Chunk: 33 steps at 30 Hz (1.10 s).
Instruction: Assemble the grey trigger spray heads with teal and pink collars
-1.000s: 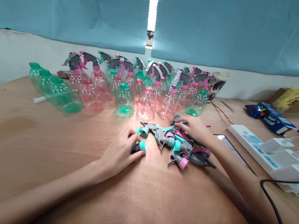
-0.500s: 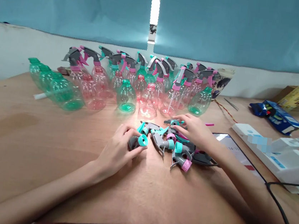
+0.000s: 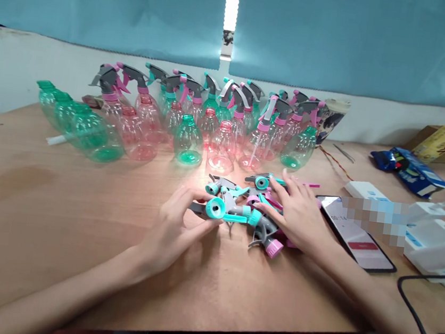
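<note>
A grey trigger spray head with a teal collar [image 3: 215, 208] is pinched between the thumb and fingers of my left hand [image 3: 171, 225], its collar facing me. My right hand [image 3: 299, 213] reaches over the right side of a pile of loose spray heads, fingers apart, its thumb near a teal-collared one [image 3: 256, 218]. Close to its fingertips lies another teal-collared spray head [image 3: 261, 182]. A pink-collared spray head [image 3: 274, 248] rests at the pile's front. Part of the pile is hidden beneath my right hand.
Behind the pile stand several clear bottles, such as a green open-necked one [image 3: 188, 141] and a pink one [image 3: 222, 148]. Many others carry spray heads. To the right are a phone [image 3: 373, 254], a white power strip [image 3: 364, 191] with plugs and a black cable, and a blue packet [image 3: 411, 169].
My left hand has turned the spray head so its collar faces me more directly. My right hand has shifted right and nearer, its fingers spreading over the pile.
</note>
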Each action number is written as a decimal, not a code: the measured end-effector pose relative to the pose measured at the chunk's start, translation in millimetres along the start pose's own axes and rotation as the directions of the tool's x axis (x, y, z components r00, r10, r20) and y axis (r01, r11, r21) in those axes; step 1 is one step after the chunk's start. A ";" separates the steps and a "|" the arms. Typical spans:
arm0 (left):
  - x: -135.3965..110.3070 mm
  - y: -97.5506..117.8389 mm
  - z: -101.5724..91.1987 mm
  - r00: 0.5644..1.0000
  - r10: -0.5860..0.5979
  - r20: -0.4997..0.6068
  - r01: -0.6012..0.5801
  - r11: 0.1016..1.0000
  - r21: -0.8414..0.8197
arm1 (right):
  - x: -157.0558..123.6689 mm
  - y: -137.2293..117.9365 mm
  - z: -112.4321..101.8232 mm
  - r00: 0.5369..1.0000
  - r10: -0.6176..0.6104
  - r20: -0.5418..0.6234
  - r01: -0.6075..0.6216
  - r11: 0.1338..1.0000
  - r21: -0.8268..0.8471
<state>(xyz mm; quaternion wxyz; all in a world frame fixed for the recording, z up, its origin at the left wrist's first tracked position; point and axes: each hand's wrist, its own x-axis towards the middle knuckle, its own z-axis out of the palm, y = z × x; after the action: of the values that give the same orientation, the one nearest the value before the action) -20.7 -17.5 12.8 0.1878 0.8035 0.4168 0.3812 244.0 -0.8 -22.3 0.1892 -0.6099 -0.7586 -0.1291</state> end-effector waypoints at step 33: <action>0.1 -20.7 4.4 0.988 0.011 0.155 0.029 0.967 -0.252 | 25.9 -58.3 -46.9 0.824 -0.385 0.415 -0.047 0.683 0.729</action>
<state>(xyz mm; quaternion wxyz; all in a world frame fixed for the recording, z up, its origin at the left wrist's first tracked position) -28.1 -5.2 -2.8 0.3226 0.7983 0.3522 0.3669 188.5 -11.0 33.2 0.1757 -0.4227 -0.8245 0.3326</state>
